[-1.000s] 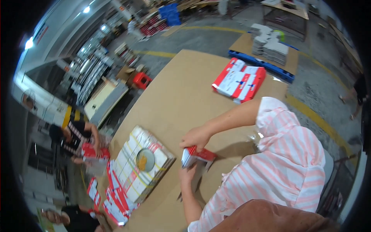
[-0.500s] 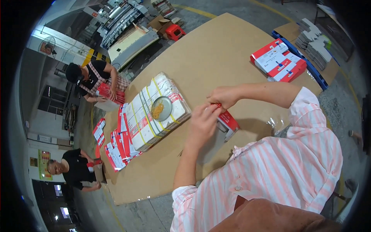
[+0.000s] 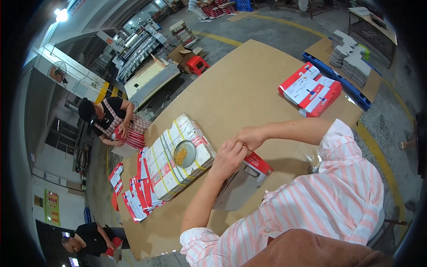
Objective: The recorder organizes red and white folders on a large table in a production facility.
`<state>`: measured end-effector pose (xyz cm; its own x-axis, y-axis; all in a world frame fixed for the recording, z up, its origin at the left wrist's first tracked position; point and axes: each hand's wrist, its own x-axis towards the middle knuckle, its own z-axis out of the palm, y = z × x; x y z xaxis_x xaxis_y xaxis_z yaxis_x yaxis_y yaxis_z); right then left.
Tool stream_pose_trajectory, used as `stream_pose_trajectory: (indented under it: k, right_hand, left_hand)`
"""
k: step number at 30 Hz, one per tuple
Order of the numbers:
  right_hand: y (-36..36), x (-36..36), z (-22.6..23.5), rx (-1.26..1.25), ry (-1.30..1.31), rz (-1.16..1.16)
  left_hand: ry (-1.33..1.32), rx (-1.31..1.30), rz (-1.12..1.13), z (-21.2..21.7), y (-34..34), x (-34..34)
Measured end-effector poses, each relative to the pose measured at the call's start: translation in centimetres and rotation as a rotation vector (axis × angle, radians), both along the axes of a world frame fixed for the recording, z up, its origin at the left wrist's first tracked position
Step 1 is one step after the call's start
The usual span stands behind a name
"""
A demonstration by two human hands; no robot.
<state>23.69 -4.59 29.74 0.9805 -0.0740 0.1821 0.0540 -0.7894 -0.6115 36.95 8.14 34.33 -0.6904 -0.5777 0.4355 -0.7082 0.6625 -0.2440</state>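
Observation:
My left hand [image 3: 228, 159] and my right hand [image 3: 252, 136] meet over the near side of the table, fingers closed and bunched together at one end of a folded cardboard piece [image 3: 259, 164]. This piece has a red printed outer face and a grey inside. Its plain grey panel [image 3: 235, 192] lies below my left hand, toward my body. My fingertips hide the edge they pinch, and anything small between them cannot be made out.
Beside my left hand lies a strapped white bundle [image 3: 167, 167] with a round metal dish [image 3: 184, 153] of rubber bands on it. Red-and-white printed cards [image 3: 135, 200] overlap at left; another stack [image 3: 311, 91] sits far right. Two co-workers [image 3: 116, 116] stand along the left side.
My hands stay together at the cardboard's end, with the left hand now closer against the right. The view has shifted. The co-worker at lower left has turned and moved lower in the picture.

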Motion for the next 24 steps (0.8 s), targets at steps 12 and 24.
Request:
stream_pose_trajectory:
  k: [12, 24]
  right_hand:
    - [-0.1, 0.0, 1.1, -0.012, 0.094, 0.07]
    - [0.5, 0.8, 2.1, 0.026, 0.088, 0.017]
  left_hand:
    - [0.181, 0.356, 0.085, 2.5, 4.2, 3.8]
    - [0.667, 0.195, 0.402, -8.9, 8.4, 5.1]
